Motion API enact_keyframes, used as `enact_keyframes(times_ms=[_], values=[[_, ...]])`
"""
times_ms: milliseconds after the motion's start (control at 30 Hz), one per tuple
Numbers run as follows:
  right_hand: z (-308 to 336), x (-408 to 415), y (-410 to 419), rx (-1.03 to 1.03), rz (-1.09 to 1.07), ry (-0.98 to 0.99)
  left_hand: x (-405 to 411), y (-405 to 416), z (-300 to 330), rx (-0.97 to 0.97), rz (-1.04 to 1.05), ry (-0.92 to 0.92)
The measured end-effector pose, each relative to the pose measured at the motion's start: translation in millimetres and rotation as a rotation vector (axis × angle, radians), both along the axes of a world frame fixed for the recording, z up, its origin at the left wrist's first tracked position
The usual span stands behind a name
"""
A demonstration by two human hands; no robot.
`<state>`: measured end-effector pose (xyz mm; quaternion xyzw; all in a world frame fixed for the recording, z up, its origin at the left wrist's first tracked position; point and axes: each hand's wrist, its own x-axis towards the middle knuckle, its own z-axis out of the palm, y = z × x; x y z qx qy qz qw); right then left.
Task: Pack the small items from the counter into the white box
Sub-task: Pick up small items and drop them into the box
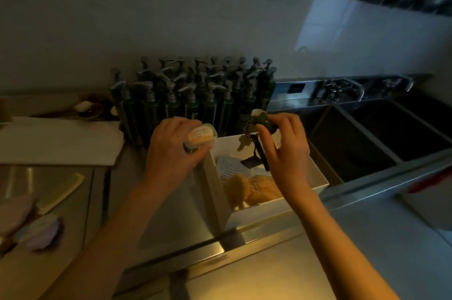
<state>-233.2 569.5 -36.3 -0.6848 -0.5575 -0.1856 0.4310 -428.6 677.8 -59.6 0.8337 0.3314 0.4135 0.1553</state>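
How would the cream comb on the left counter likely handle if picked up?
The comb looks thin, so probably light and fairly stiff. Lying flat on smooth steel counter, it may slide when pushed and be awkward to pinch. It should not roll.

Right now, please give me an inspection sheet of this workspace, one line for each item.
Surface: steel counter, dim light.
Job's things: white box holds a white ridged item and tan pieces; cream comb lies on the counter at left.
Clutter: many dark pump bottles behind the box; white sheet at left.
Grips: left hand holds a small lidded container; right hand pinches a dark item with keys over the box.
Cables: nothing seen.
Surroundings: sink basins, taps, wall.
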Motion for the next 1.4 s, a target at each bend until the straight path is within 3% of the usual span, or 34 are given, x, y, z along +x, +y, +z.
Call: enact_keyframes(times_ms=[367, 833, 1033, 1400], values=[[-33, 124, -22, -0.129, 0.087, 0.112, 122, -26, -30, -0.109, 0.043, 0.084], [-127, 143, -19, -0.501, -0.002, 0.186, 151, -22, -104, -0.302, -0.049, 0.435], [-120, 142, -12, -0.533, 0.035, 0.254, 157, -12, -98, -0.277, -0.092, 0.469], [-62, 128, 39, -0.478, 0.196, 0.092, 148, 14, -54, -0.117, 0.074, 0.508]])
